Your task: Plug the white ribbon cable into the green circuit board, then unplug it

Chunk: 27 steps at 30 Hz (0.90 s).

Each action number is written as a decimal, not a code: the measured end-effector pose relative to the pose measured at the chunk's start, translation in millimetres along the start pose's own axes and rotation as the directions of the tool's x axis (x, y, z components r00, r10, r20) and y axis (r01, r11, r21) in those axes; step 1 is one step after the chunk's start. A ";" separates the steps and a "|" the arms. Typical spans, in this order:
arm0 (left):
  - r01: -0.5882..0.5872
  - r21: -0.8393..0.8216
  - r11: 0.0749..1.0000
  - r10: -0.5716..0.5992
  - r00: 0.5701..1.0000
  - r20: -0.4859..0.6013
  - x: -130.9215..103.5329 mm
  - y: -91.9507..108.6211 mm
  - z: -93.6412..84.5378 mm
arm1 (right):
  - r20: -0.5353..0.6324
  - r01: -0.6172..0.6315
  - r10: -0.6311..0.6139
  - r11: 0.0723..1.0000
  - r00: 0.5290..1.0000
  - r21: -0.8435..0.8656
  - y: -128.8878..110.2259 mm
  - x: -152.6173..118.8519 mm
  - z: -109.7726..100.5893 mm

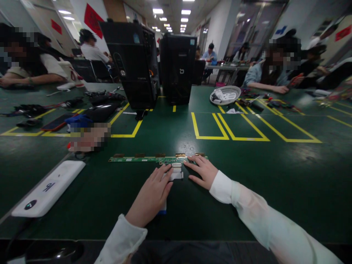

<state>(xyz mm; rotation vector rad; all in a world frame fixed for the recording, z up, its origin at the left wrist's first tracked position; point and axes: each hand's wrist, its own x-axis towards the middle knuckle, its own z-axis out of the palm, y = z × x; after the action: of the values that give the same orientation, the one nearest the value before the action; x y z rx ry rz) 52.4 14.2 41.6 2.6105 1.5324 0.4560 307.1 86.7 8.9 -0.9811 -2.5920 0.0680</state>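
Observation:
A long, narrow green circuit board (pixel 148 159) lies across the green table in front of me. My left hand (pixel 154 190) rests palm down at the board's near edge, its fingertips by a white connector and ribbon cable (pixel 178 175). Part of that cable is hidden under the hand, and a blue-and-white end (pixel 163 209) shows below the palm. My right hand (pixel 202 170) has its fingers spread over the board's right end, fingertips touching it, and covers part of it. Neither hand is seen gripping anything.
Two black computer towers (pixel 132 66) (pixel 178 69) stand at the back. A white device (pixel 49 189) lies at the left, near a blurred object, a phone (pixel 55 121) and cables. A white basket (pixel 225 95) sits back right. Several people sit at tables around.

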 end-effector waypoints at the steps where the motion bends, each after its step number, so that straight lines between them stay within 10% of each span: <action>1: 0.011 0.000 1.000 -0.011 1.000 -0.013 -5.9 -5.7 -2.6 | 0.006 0.001 -0.001 1.000 1.000 -0.003 0.0 -0.1 -0.2; 10: 0.199 0.113 0.973 -0.187 0.976 -0.114 -64.2 -65.2 2.1 | 0.051 -0.013 0.014 1.000 0.999 -0.020 -1.7 -0.1 -4.4; 27: 0.236 0.080 0.968 -0.220 0.961 -0.168 -54.0 -63.5 5.3 | 0.122 -0.029 0.028 1.000 0.992 0.009 -37.5 18.5 -4.6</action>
<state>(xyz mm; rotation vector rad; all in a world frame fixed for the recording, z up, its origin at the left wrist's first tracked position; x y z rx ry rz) -24.0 -0.5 11.2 2.4750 1.9273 0.5912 272.3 69.9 25.6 -1.0406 -2.6845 0.1534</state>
